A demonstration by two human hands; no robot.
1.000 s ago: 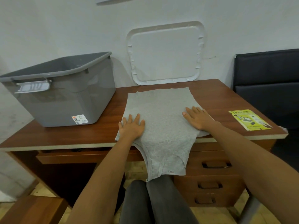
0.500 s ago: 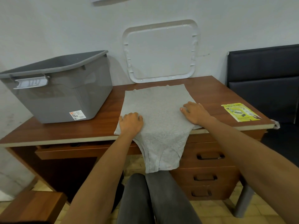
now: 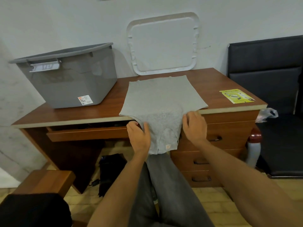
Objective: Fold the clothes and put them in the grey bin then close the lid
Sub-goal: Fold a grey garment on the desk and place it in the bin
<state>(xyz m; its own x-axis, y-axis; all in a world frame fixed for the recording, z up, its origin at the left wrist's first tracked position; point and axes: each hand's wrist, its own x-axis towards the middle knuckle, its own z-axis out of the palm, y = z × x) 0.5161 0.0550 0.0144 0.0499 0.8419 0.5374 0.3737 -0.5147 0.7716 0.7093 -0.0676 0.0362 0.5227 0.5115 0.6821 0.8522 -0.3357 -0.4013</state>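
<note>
We look down over our own legs in grey trousers (image 3: 165, 194) toward a wooden desk. Just beyond the knees, both hands meet the narrow end of a grey shirt (image 3: 160, 95), which hangs over the near edge of the tabletop (image 3: 82, 112).

The left hand (image 3: 139, 140) grips the left edge of that hanging part, its fingers (image 3: 132, 126) curled round the cloth with the thumb on top. The right hand (image 3: 195, 128) holds the right edge in the same way, fingers bent in against the fabric. The hands sit on either side of the cloth, about level with each other.

The rest of the shirt lies flat on the tabletop. Its long axis runs straight away from us, from the hanging end to a wide hem at the far side. We judge the next fold will carry the near end up and away along that line.

The open grey bin (image 3: 70, 84) stands far left on the tabletop, well apart from the shirt and closer to the left hand. Its white lid (image 3: 164, 46) leans on the far wall, just behind the shirt. A yellow leaflet (image 3: 236, 95) lies to the right.
</note>
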